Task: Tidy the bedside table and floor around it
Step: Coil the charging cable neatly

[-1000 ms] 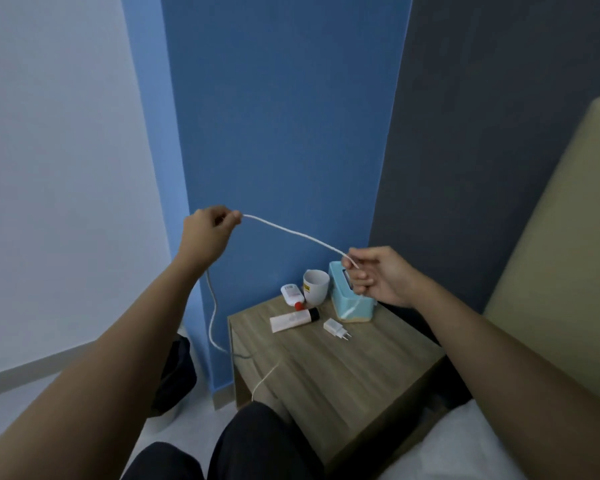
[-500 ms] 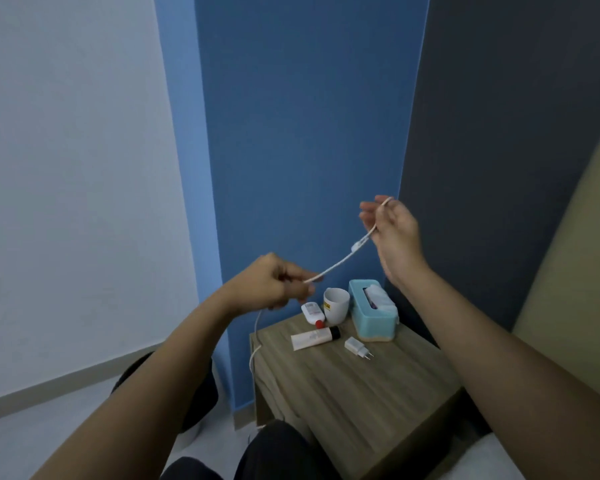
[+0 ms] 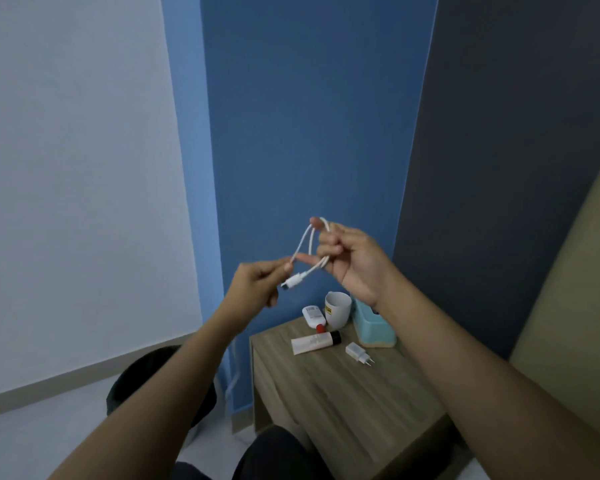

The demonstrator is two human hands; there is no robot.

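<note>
A white charging cable (image 3: 303,241) is looped in the air above the wooden bedside table (image 3: 347,386). My right hand (image 3: 347,258) holds the loop wound over its curled fingers. My left hand (image 3: 257,284) pinches the cable just beside the loop, and the white plug end sticks out next to its thumb. The rest of the cable hangs down behind my left forearm toward the floor. On the table lie a white charger plug (image 3: 358,353), a cream tube with a black cap (image 3: 314,342), a small white bottle with a red cap (image 3: 314,316), a white mug (image 3: 337,308) and a teal tissue box (image 3: 373,327).
A black bin (image 3: 142,386) stands on the pale floor left of the table, against the blue wall. A beige headboard (image 3: 568,306) rises at the right. My dark-trousered knee (image 3: 274,455) is in front of the table.
My hands have come close together and a loop of cable now lies over my right fingers. The view has tilted up a little.
</note>
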